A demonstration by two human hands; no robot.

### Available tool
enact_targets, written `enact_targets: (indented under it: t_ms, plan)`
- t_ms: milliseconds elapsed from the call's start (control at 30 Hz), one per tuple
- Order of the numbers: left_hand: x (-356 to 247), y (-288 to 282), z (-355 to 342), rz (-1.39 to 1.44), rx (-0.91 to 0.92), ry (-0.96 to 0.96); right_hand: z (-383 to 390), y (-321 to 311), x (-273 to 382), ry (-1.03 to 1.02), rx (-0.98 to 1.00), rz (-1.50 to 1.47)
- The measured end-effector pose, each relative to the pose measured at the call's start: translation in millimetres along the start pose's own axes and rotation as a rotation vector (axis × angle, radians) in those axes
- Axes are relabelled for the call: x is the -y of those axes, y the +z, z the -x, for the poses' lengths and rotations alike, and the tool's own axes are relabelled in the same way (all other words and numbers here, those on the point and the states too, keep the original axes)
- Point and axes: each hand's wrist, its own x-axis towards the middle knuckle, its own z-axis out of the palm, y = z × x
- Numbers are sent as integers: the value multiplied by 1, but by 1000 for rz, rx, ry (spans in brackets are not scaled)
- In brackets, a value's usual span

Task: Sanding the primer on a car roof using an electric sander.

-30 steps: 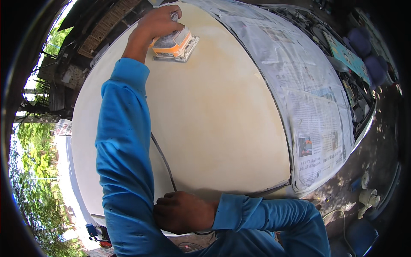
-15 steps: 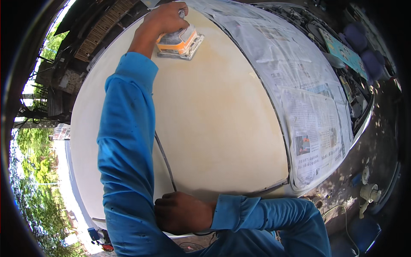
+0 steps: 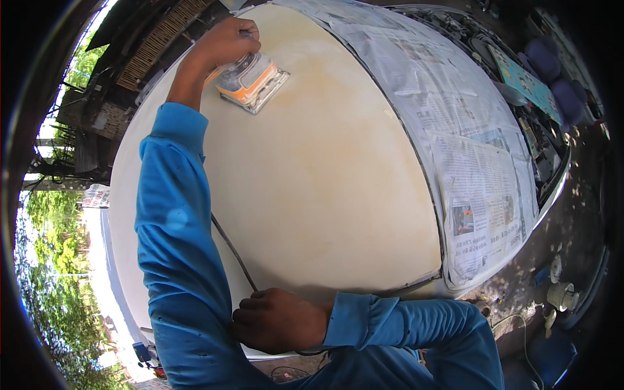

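Note:
My left hand (image 3: 229, 44) is closed around the top of an orange and grey power sander (image 3: 248, 79). Its flat square pad rests on the far left part of a large cream car panel (image 3: 325, 188), which looks like the roof. Dusty, yellowish patches show on the panel. At the near edge, my right hand (image 3: 279, 320) is closed on a black cord (image 3: 235, 252). The cord runs up from that fist across the panel and passes behind my left forearm. My right hand lies close beside my left sleeve; its fingertips are partly hidden.
Newspaper sheets (image 3: 478, 195) cover the car's section to the right, with a dark seam between. Beyond lies an open engine bay (image 3: 481, 49) with a teal patterned board (image 3: 523, 81). A pale cable (image 3: 525, 344) and a white spool-like item (image 3: 560, 296) are on the ground at right.
The sander has moved left and slightly nearer over the panel with my left hand, and it is turned a little. The cord has swung left with it. My right hand has hardly moved.

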Motion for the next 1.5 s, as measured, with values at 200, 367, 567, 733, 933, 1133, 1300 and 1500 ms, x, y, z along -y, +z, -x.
enact_targets:
  t_ms: [200,367,567,733,933,1133,1300,1500]
  plan:
    - [6,-4,7,48,-24,27,1,5,1,-2,-13,-37]
    - [-31,9,-12,0,-3,29,5,4,-1,-12,0,-4]
    - [-57,20,-44,-78,-49,3,3,-4,2,91,143,-47]
    - [-74,29,-71,-98,-33,55,2,-6,-2,136,128,-84]
    - [-93,39,-96,-226,-1,166,2,-6,-3,220,124,-65]
    - [-105,45,-106,-280,-27,143,3,-16,-4,271,88,-61]
    - [-89,41,-113,-310,-40,123,3,-20,-6,255,-3,-107]
    - [-18,32,-124,-354,-81,184,-2,-12,-3,224,-70,-161]
